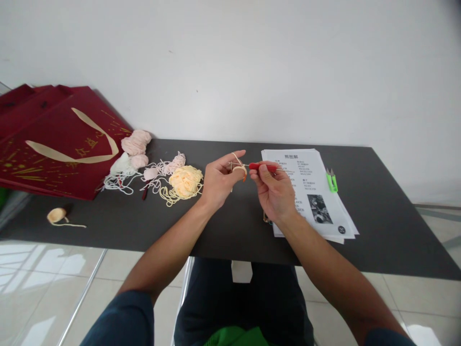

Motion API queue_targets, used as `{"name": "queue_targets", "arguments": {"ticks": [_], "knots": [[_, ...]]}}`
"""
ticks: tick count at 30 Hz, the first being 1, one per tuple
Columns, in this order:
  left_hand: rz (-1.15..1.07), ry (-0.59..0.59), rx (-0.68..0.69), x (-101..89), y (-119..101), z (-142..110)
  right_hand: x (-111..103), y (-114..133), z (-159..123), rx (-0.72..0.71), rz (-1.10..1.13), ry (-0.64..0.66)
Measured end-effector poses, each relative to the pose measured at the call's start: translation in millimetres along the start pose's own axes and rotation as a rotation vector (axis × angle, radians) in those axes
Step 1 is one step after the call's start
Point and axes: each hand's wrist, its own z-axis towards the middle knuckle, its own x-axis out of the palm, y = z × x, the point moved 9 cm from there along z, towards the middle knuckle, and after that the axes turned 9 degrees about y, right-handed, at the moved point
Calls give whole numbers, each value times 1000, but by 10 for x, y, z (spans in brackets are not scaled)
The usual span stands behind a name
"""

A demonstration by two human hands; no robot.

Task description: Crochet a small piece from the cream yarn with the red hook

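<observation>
My right hand (275, 192) grips a crochet hook by its red handle (264, 167), its thin metal shaft pointing left toward my other hand. Cream yarn (236, 157) loops over the raised index finger of my left hand (221, 178). Between that hand's thumb and fingers is a small piece of cream crochet (239, 168), partly hidden, with the hook's tip at it. A small orange bit (245, 178) hangs at its edge. On the table left of my left hand lies a yellow yarn ball (185, 181) with loose strands around it.
Pink yarn (136, 142) and white yarn (122, 166) lie beside dark red gift bags (65, 144). A small cream crocheted piece (56, 215) with a yarn tail sits at the left. Printed sheets (304, 173) and green thread snips (332, 181) lie on the dark table (382, 216).
</observation>
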Motion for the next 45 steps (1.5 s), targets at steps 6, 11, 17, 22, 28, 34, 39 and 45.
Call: {"name": "queue_targets", "arguments": {"ticks": [6,11,17,22,28,34,39,45], "knots": [[56,-30,22,-13,-10,-18,34,2,-3,-36,-2,38],[71,-31,39,-11,-34,-29,44,69,-18,-91,-60,31],[94,-53,76,-27,-76,-45,31,255,-51,-240,-108,6],[121,-80,104,-45,-111,-59,20,402,-88,-368,-220,23],[119,-93,139,-52,-147,-81,-10,431,-115,-421,-302,17],[106,-112,138,-56,-157,-96,-9,439,-145,-400,-332,-31],[127,-161,157,-70,-198,-127,0,436,-164,-406,-354,-49],[228,-236,208,-109,-248,-194,33,434,-208,-461,-353,-57]]}}
